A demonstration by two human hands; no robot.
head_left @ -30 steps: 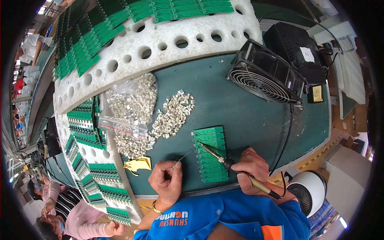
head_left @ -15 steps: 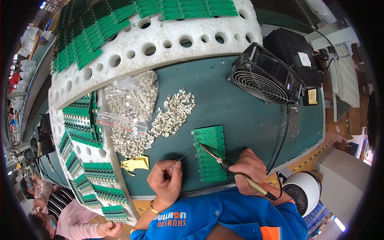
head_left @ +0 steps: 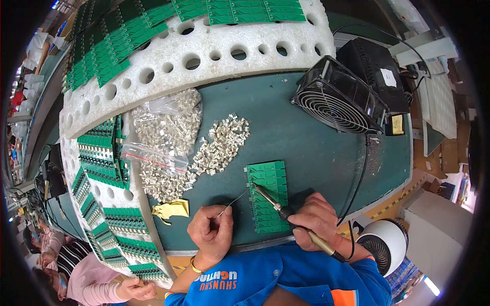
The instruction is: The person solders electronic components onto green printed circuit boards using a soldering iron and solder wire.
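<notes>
Clearly, soldering iron (head_left: 285, 211) in right hand (head_left: 316, 220).

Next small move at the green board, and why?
I'd probably have the left hand feed the thin wire slightly toward the soldering iron. The right hand has the iron's tip by the left, pinned edge of the green board, and the wire's end appears just short of it.
</notes>
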